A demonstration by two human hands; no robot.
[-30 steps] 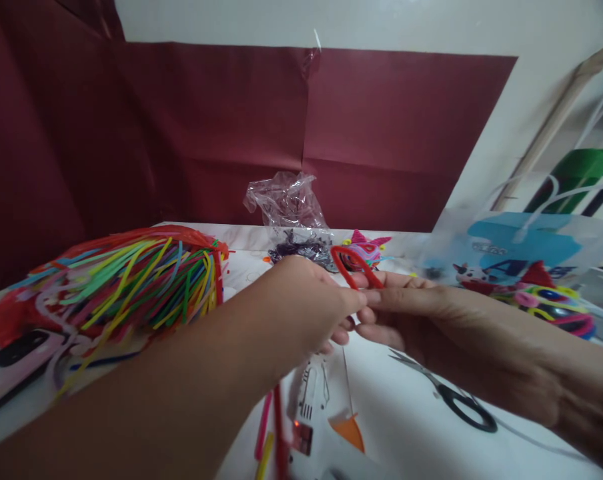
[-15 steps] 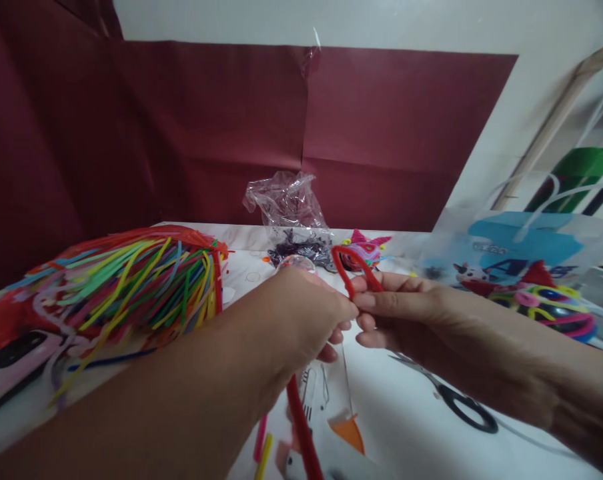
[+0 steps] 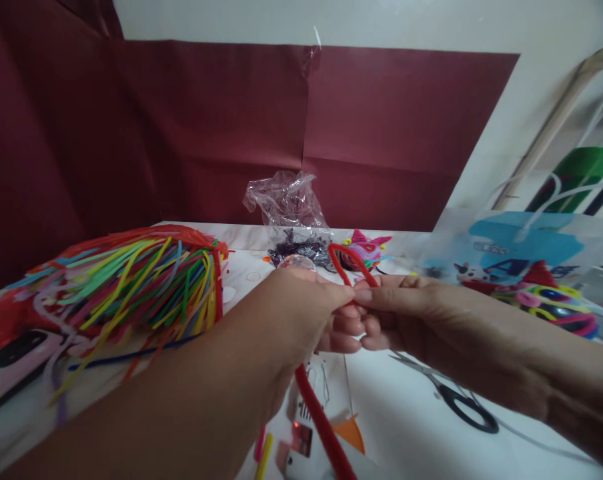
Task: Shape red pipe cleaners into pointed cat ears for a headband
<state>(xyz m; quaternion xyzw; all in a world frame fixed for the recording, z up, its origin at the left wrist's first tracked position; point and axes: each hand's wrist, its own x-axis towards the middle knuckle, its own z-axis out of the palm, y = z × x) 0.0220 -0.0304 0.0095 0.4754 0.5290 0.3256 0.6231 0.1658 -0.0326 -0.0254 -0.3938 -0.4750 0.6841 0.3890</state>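
Note:
Both hands meet in the middle of the head view over a red pipe cleaner point(image 3: 321, 420), bent into a pointed loop that rises above the fingers. My left hand point(image 3: 311, 310) pinches it between thumb and fingers at the loop's left side. A long tail of the same pipe cleaner runs out beneath that hand towards the bottom edge. My right hand point(image 3: 401, 310) is closed on the base of the loop's right side, its thumb tip touching the left thumb. Fingers hide the place where the strands meet.
A bundle of colourful pipe cleaners point(image 3: 146, 287) lies left, near a pink phone-like object point(image 3: 26, 363). Scissors point(image 3: 451, 393) rest below my right forearm. Behind are a clear plastic bag point(image 3: 291, 207) and a pink pipe-cleaner figure point(image 3: 366, 248). A printed bag point(image 3: 526, 233) stands right.
My left fingers have curled in closer to the right hand, and its thumb now presses at the loop. The loop has shifted slightly left; the red tail has swung right.

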